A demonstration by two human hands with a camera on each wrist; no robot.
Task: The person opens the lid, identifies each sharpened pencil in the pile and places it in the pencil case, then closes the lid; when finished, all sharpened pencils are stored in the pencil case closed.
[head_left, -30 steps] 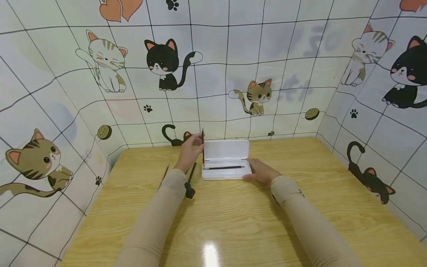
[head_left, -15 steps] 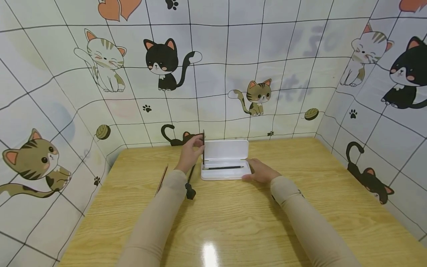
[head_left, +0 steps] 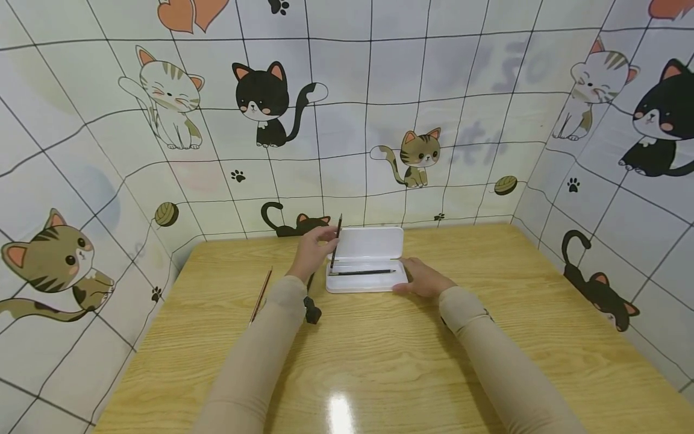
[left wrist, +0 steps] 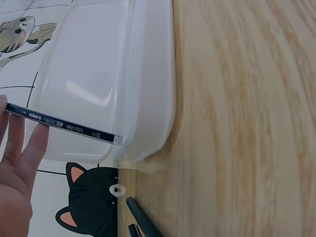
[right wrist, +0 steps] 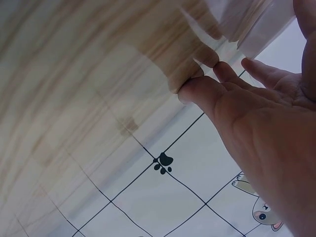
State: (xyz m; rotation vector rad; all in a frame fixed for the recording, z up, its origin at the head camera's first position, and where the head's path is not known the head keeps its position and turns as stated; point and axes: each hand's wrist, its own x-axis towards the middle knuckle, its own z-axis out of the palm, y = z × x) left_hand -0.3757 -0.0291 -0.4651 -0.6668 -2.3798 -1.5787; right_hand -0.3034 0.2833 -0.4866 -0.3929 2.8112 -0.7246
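Observation:
My left hand [head_left: 312,248] pinches a dark pencil [head_left: 337,241], held steeply with its lower end at the left end of an open white pencil case [head_left: 368,287]. Lettering with "HB" shows along this pencil [left wrist: 74,128] in the left wrist view. A second dark pencil [head_left: 363,272] lies lengthwise inside the case, whose lid [head_left: 371,243] leans back, raised. At the case's right end, my right hand [head_left: 425,278] holds it, thumb by the near corner and fingers toward the hinge side. The right wrist view shows the same hand [right wrist: 252,113] low over the table.
Left of the case lies a dark stick-like thing with a black lumpy end [head_left: 312,311], partly hidden by the left forearm. Farther left is a thin reddish-brown stick [head_left: 261,295]. A cat-printed wall covering [head_left: 347,120] stands right behind the wooden table [head_left: 412,361].
The left hand has moved slightly right, and the pencil in it has gone from upright to tilted, its top leaning right. The right hand and the case stay put.

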